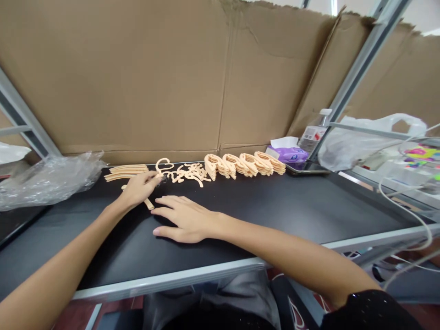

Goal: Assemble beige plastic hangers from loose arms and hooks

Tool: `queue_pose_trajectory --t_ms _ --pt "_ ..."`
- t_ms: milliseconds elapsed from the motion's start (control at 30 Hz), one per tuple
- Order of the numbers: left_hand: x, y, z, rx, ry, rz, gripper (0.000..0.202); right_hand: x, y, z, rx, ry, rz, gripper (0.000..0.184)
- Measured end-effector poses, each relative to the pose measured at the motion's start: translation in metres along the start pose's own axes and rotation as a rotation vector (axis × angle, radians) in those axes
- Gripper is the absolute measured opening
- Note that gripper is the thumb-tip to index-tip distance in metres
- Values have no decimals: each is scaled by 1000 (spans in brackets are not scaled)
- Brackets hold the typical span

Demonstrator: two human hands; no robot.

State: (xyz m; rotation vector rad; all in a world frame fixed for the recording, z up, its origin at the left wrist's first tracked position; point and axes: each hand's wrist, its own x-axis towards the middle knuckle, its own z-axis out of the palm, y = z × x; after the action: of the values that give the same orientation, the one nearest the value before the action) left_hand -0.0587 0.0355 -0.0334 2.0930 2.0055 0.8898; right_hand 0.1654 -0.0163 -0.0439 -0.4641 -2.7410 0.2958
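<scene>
My left hand (140,187) is closed around a beige plastic hanger (150,204). Its curved hook (164,161) sticks up past my fingers, and one arm end shows below them; the middle is hidden by the hand. My right hand (185,220) rests low over the black tabletop with fingers spread, just right of the hanger's end, holding nothing. Behind my left hand lies a stack of long beige strips (125,171). A loose pile of small hook pieces (190,173) lies to its right, followed by several neat rows of folded beige hanger pieces (230,166).
Crumpled clear plastic (51,181) covers the left end of the black table (268,215). At the back right are a purple tissue pack (290,153), a bottle (315,133) and a dark flat device (305,169). A cardboard wall (144,82) stands behind; cables (405,201) hang at right.
</scene>
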Motion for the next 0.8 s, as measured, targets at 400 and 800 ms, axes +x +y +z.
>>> queue_pose_trajectory --t_ms 400,800 --pt "-6 26 1 -299 15 77 52 1 2 -5 -165 138 51 38" --pt "-12 25 7 -128 -87 134 36 -5 21 -6 -166 128 175 28"
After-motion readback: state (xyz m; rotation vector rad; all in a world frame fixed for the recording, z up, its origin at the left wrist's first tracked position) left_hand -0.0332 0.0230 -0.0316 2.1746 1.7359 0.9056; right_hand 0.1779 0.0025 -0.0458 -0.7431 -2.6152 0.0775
